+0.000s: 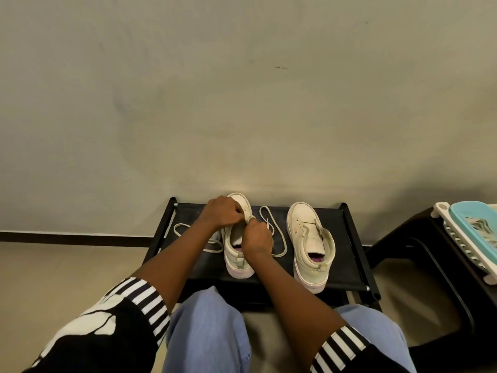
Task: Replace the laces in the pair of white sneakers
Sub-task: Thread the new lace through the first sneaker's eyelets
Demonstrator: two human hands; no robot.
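Note:
Two white sneakers stand on a low black rack [347,254], toes toward the wall. Over the left sneaker [236,254] both my hands work. My left hand [222,214] grips that shoe's upper near the eyelets, fingers curled. My right hand [256,236] pinches a pale lace [279,238] at the eyelets; the lace loops out over the rack to the right of the shoe. Another stretch of lace [185,230] lies to the left of the shoe, partly under my left forearm. The right sneaker [309,243] stands apart, unlaced, tongue loose.
A plain wall rises right behind the rack. At the right, a dark stool [419,243] carries a white tray with a teal basin [473,224] holding something pale. My knees in blue jeans are just in front of the rack.

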